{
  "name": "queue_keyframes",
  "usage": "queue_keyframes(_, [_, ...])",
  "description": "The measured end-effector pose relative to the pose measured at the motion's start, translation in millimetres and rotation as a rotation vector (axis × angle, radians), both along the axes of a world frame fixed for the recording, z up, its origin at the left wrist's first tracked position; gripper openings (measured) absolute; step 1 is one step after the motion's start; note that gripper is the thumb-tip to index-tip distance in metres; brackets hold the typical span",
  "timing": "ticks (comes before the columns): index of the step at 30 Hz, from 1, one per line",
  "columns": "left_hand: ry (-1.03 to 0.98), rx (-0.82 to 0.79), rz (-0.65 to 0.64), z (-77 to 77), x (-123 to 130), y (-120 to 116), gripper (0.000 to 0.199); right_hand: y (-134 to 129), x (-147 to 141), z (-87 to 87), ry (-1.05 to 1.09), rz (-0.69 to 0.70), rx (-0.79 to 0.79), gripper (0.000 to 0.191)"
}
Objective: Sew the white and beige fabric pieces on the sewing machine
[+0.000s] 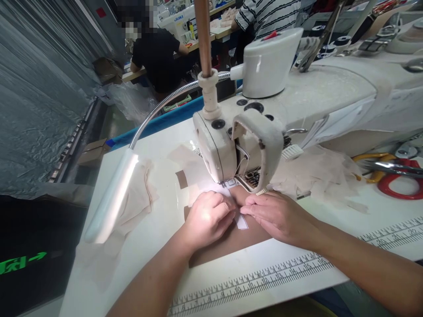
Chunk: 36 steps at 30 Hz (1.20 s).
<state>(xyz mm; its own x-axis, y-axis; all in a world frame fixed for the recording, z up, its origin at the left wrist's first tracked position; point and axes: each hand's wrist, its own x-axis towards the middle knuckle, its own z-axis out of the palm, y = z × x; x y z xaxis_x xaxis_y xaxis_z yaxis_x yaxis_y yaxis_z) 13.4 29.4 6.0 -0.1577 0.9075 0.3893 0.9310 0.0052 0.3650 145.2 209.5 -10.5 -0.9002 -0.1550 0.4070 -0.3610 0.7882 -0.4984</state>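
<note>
A piece of brown fabric [214, 252] lies on the white table under the head of a sewing machine [214, 149]. A narrow white strip [242, 222] rests on the fabric, between my two hands. My left hand [209, 215] is closed, its fingers curled down onto the fabric at the strip's left. From the right, my right hand [277, 215] has its fingers pressed together on the fabric beside the strip, close below the needle area. The fingertips of both hands are partly hidden, and the machine head covers the needle.
A lit lamp [112, 198] on a bendable metal neck hangs at the left over pale sheer fabric [140, 198]. More sheer fabric [317, 171] and red-handled scissors [401, 182] lie to the right. A printed ruler [264, 281] runs along the front edge. Two people sit beyond.
</note>
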Motion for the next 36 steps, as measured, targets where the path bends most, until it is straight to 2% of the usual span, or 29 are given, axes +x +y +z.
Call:
queue_keyframes(3, [0.022, 0.018, -0.016, 1.4, 0, 0, 0.015, 1, 0, 0.5, 0.015, -0.004, 0.001, 0.03])
queue_keyframes(7, [0.029, -0.05, -0.078, -0.6, 0, 2, 0.016, 2, 1, 4.1, 0.027, -0.018, 0.011, 0.03])
queue_keyframes(18, [-0.046, -0.046, -0.04, -7.1, 2, 6, 0.023, 7, 5, 4.6, -0.075, -0.032, -0.031, 0.028])
queue_keyframes(23, [-0.104, -0.046, -0.035, -5.7, 3, 5, 0.023, 8, 10, 18.4, -0.194, -0.046, 0.08, 0.03])
queue_keyframes(28, [-0.194, -0.066, -0.038, -2.9, 0, 2, 0.018, -3, 25, 32.7, -0.272, 0.028, 0.176, 0.03])
queue_keyframes(32, [-0.249, -0.062, -0.044, -3.4, -2, 2, 0.017, -23, 36, 23.7, -0.222, 0.015, 0.16, 0.032])
queue_keyframes(36, [-0.276, -0.054, -0.028, -4.7, -3, 2, 0.016, -39, 40, 3.1, -0.088, -0.081, 0.261, 0.043])
